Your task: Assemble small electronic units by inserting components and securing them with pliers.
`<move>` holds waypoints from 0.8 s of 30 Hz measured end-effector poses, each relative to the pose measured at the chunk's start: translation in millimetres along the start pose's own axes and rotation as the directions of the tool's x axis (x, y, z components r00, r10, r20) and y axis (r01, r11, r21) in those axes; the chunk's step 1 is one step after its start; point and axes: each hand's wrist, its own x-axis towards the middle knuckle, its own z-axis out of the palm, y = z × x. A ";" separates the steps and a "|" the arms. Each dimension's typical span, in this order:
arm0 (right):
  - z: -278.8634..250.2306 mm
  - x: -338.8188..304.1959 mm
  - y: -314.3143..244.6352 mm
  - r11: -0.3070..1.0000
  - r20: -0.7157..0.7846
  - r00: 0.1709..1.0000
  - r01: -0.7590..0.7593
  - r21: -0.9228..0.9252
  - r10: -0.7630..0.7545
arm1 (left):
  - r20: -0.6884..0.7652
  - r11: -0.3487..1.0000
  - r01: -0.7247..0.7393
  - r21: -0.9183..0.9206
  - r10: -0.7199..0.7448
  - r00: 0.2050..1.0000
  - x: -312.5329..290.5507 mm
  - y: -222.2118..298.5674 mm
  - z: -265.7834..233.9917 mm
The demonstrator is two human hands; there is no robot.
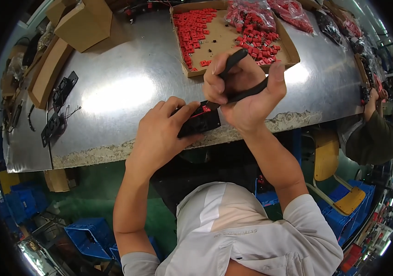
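Observation:
My left hand [158, 131] grips a black rectangular part [201, 124] at the table's near edge, with the fingers over its top and the thumb along its near side. A small red piece [206, 109] shows at the upper side of that part. In my right hand [247, 103] are black-handled pliers [234, 63], their handles spread apart. The jaws point down-left at the black part beside the red piece. Whether the jaws touch it I cannot tell.
Beyond my hands, a shallow cardboard tray [219, 39] holds many red pieces [192, 30] and a plastic bag [251, 16] of them. Black fan panels [62, 92] with wires lie at left, near cardboard boxes [83, 27]. A co-worker [373, 133] is at far right, by a yellow chair [326, 154].

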 end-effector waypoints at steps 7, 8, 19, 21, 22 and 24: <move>-0.5 -0.4 7.4 0.998 0.017 1.000 0.024 0.063 -0.025 | 0.000 1.000 -0.005 0.005 0.005 1.000 0.7 1.7 0.0; -0.9 -0.3 7.7 0.996 0.007 1.000 0.017 0.088 -0.017 | -0.002 1.000 -0.009 0.011 0.009 1.000 0.9 1.5 0.5; -10.2 -5.4 8.7 0.984 0.034 0.990 0.130 0.118 -0.135 | 0.021 1.000 0.023 -0.008 -0.022 1.000 0.0 2.7 -1.2; -9.0 -4.6 7.7 0.984 0.032 0.984 0.176 0.024 -0.177 | 0.030 0.999 0.037 -0.008 -0.037 0.999 0.5 3.3 -1.9; -9.6 -6.0 8.1 0.984 0.031 0.984 0.175 0.025 -0.176 | 0.028 0.999 0.040 -0.011 -0.039 0.999 -0.2 3.8 -1.3; -11.8 -9.1 10.2 0.932 0.042 0.962 0.251 0.261 -0.270 | 0.028 0.999 0.044 -0.015 -0.044 0.999 -0.6 5.1 -1.0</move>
